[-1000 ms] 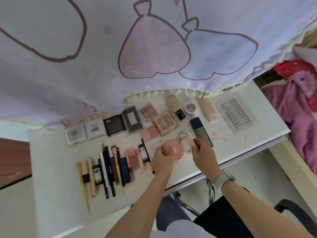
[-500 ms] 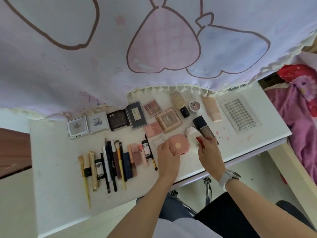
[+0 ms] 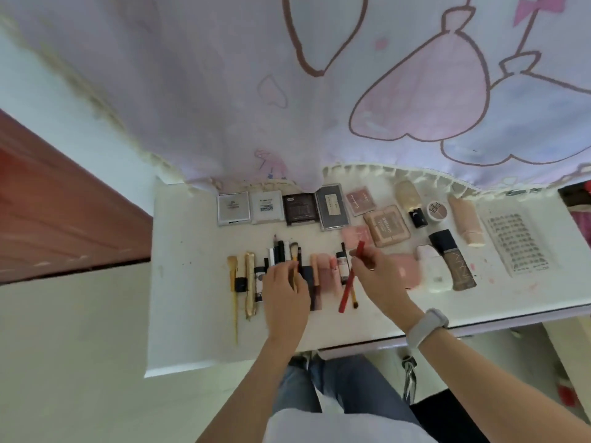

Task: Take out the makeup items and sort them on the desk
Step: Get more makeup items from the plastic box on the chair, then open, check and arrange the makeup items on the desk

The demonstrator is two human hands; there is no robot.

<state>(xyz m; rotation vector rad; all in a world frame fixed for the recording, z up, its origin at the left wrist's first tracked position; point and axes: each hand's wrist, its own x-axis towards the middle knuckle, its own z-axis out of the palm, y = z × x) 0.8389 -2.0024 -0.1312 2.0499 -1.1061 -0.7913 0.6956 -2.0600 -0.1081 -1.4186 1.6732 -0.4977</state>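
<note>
Over the near half of the white tabletop (image 3: pixel 192 330), both forearms reach up from 6 o'clock, roughly side by side, wrists bent down toward a row of slim makeup items. The right hand (image 3: pixel 379 279), with a pale wristband (image 3: pixel 427 327) on its wrist, has fingers curled round a red pencil (image 3: pixel 351 276), pinching it near its upper end; the pencil slants from 1 o'clock down to 7 o'clock, its lower tip by a small gold brush (image 3: pixel 353 298). The left hand (image 3: pixel 283 289) lies at 9 o'clock of the right one, well apart from it, fingers bent over the dark pencils and brushes (image 3: pixel 281 251); its fingertips seem to pinch a thin gold-handled brush (image 3: pixel 294 260), though blur hides the exact grip.

At 9 o'clock of the left hand lie gold applicators (image 3: pixel 250 282), with bare tabletop beyond them out to the left edge. The near edge runs just under the wrists. At 12 o'clock a row of square compacts (image 3: pixel 233 207) sits close under the fringed hem of a printed curtain (image 3: pixel 224 91), which overhangs the far edge. At 3 o'clock of the right hand lie a pink compact (image 3: pixel 404 273), a white bottle (image 3: pixel 433 270) and a dark-capped foundation bottle (image 3: pixel 454 263), then a sheet of small dots (image 3: pixel 518 247) near the right edge. Between the pencil row and the compacts runs a narrow bare strip.
</note>
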